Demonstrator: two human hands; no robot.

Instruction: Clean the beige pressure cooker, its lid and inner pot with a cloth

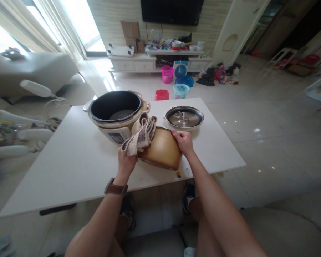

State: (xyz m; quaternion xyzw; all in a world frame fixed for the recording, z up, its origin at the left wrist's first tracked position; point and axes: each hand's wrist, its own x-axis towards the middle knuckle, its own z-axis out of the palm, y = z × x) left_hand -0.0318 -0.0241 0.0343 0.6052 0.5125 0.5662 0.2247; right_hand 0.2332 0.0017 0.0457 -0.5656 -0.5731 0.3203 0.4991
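Observation:
A golden inner pot (pixel 163 148) is tilted on its side above the near part of the white table (pixel 96 178), its outer wall toward me. My right hand (pixel 184 142) grips its upper right edge, thumb along the rim. My left hand (pixel 127 160) is closed round a folded beige-and-brown towel (pixel 141 134), which lies against the pot's left side. Behind the towel stands the pressure cooker body (pixel 109 132), uncovered, with a dark inside. To the right rests a round lid (pixel 184 117), its metal inner face up.
Two small scraps (pixel 178 175) lie near the table's front edge. White-handled wire chairs (pixel 37 89) are on the left. Beyond the table stand a red stool (pixel 162 95), a light-blue basket (pixel 181 91) and a pink bin (pixel 167 74). A loaded TV cabinet (pixel 139 65) lines the wall.

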